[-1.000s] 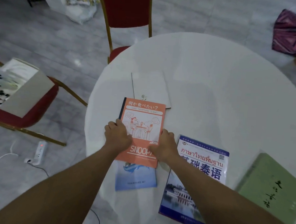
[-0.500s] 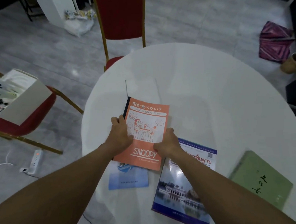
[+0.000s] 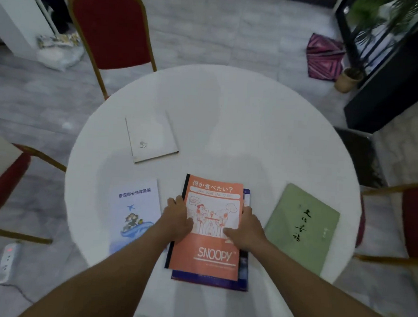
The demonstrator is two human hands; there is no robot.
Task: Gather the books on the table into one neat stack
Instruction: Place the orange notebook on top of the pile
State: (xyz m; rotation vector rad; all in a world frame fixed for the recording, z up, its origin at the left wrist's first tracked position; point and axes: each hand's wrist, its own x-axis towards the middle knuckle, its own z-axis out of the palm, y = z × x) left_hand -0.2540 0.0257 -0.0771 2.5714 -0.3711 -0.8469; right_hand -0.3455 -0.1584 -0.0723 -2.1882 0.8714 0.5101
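An orange Snoopy notebook lies on top of a dark blue book, whose edges show at the right and bottom. My left hand grips the notebook's left edge. My right hand grips its right edge with the thumb on the cover. A pale blue booklet lies to the left, a green book to the right, and a white book farther back. All rest on the round white table.
A red chair stands at the far side, another red chair at the left and a third at the right. A power strip lies on the floor at the left. A black cabinet is at the far right.
Both hands carried the orange notebook rightward and set it on the dark blue book. The pale blue booklet it partly covered is now fully exposed.
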